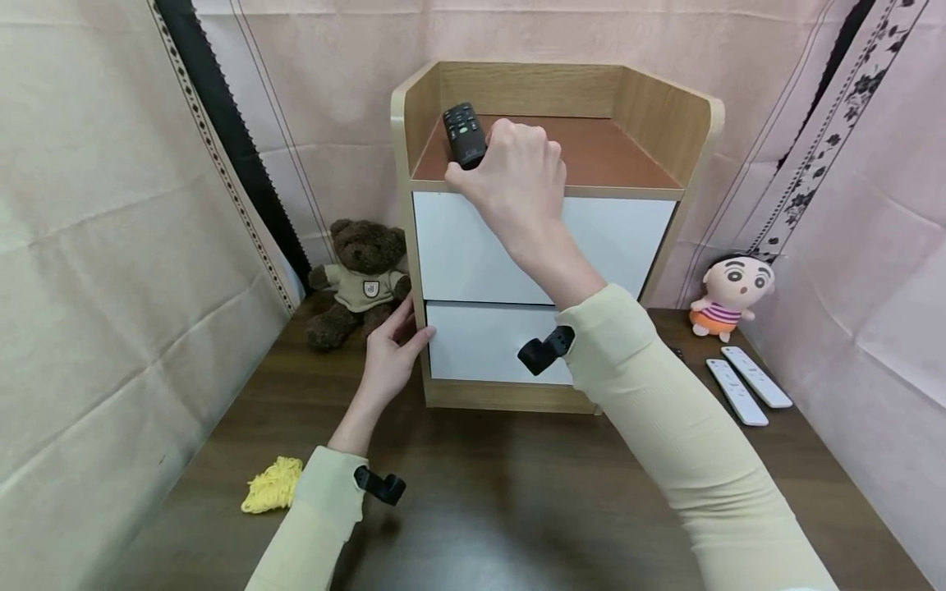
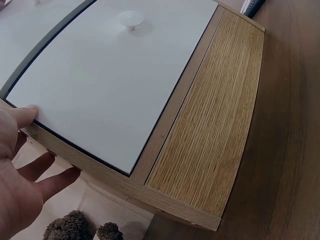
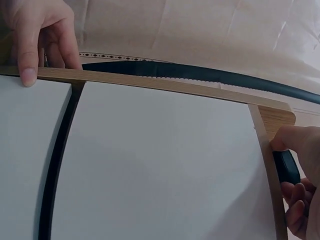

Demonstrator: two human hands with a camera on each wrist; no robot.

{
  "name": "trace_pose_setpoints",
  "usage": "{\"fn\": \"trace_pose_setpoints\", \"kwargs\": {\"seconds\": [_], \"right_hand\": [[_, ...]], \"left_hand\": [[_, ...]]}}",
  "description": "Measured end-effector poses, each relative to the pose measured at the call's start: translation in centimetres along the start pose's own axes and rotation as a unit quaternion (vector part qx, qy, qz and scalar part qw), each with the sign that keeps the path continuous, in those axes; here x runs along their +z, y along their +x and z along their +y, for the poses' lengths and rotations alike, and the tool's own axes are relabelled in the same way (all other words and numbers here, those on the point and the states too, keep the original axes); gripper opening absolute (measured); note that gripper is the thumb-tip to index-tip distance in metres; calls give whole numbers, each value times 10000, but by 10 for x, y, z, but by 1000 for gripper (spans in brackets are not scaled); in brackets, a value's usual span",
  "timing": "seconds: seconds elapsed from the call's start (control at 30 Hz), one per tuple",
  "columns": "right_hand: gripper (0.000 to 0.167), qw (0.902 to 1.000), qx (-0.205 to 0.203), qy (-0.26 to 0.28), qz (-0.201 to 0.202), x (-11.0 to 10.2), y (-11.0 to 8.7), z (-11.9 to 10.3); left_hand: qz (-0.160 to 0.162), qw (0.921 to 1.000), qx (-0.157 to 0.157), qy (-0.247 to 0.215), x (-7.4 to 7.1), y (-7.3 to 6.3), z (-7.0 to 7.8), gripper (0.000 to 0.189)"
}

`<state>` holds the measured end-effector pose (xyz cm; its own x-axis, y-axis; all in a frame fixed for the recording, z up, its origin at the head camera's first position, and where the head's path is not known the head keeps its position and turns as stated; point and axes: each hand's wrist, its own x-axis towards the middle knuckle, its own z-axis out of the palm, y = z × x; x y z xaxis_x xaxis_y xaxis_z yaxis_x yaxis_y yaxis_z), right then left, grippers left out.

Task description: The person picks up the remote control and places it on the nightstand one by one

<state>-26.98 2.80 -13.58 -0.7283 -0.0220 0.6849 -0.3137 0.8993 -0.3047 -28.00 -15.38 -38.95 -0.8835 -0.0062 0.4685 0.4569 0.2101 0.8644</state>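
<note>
A black remote control [image 1: 464, 135] is gripped by my right hand [image 1: 523, 176] over the reddish-brown top shelf of a small wooden cabinet [image 1: 528, 90]. In the right wrist view only the dark end of the remote [image 3: 286, 167] shows between thumb and fingers. My left hand [image 1: 393, 349] holds the cabinet's left side panel low down. Its thumb [image 2: 25, 114] lies on the front edge by the lower white drawer [image 2: 100, 75], and the fingers reach round the outer side. Both white drawers, the upper [image 1: 473, 246] and the lower, sit in the cabinet front; the lower has a round white knob [image 2: 131, 19].
A brown teddy bear [image 1: 365, 283] sits left of the cabinet. Crumpled yellow cloth [image 1: 273, 486] lies on the dark wooden table [image 1: 458, 492] at front left. To the right are a cartoon figure doll [image 1: 730, 295] and two white remotes [image 1: 737, 392] [image 1: 757, 377]. Pale curtains surround the table.
</note>
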Motion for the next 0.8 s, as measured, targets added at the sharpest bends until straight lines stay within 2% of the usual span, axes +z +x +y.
{"fn": "trace_pose_setpoints", "kwargs": {"seconds": [0.23, 0.5, 0.8], "right_hand": [[46, 9996, 92, -220, -133, 3, 2, -1], [57, 9973, 321, -369, -545, 3, 6, -4], [62, 9978, 69, -404, -515, 6, 5, -5]], "left_hand": [[89, 9999, 77, 33, 2, 0, -1, 65], [57, 9999, 108, -20, 2, 2, -2, 65], [101, 9999, 117, 0, 0, 2, -2, 64]]}}
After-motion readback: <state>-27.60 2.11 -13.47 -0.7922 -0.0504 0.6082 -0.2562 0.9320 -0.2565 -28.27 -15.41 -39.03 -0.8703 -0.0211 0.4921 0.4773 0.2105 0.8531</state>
